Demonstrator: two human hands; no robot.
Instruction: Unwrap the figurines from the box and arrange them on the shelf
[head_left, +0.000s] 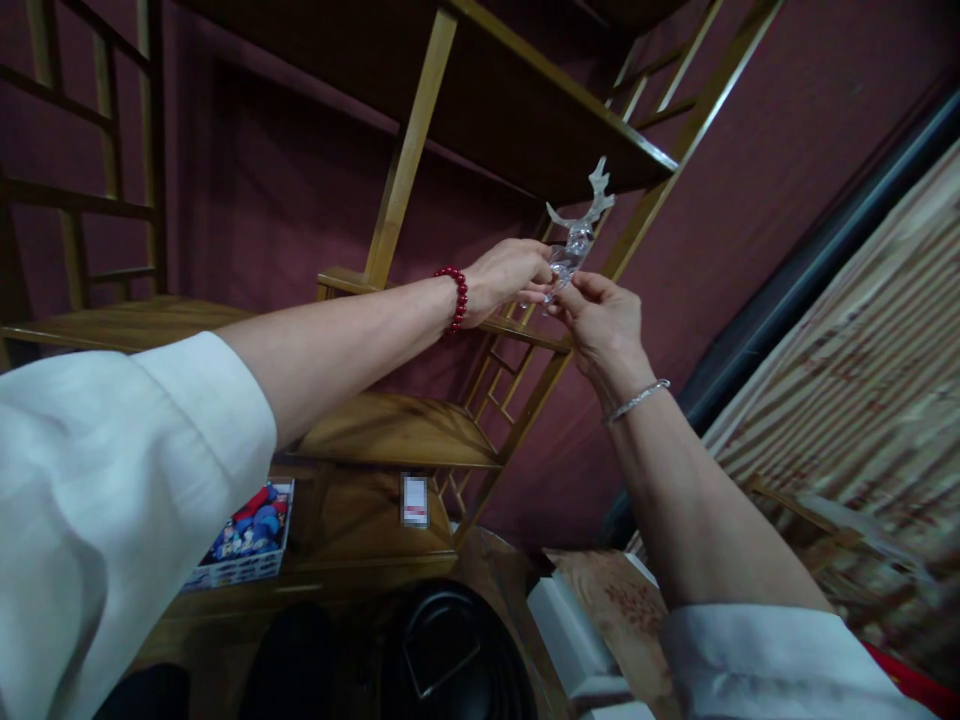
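A clear glass-like deer figurine point(579, 238) with branching antlers is between my two hands, in front of the right end of a wooden shelf point(517, 332). My left hand point(510, 272), with a red bead bracelet at the wrist, has its fingers closed on the figurine's body from the left. From below and the right, my right hand point(604, 315) pinches its lower part; a silver bracelet circles that wrist. The antlers point up toward the shelf board above. My fingers hide part of the figurine's body and legs, and I cannot tell whether it touches the shelf.
Wooden uprights point(411, 145) and lattice frame the shelving. Lower down are a basket point(247, 570) of blue and red items and a blurred white card point(414, 500). A round black bin point(457, 650) and a white box point(574, 640) stand below. Right of the wall hangs a striped curtain point(862, 380).
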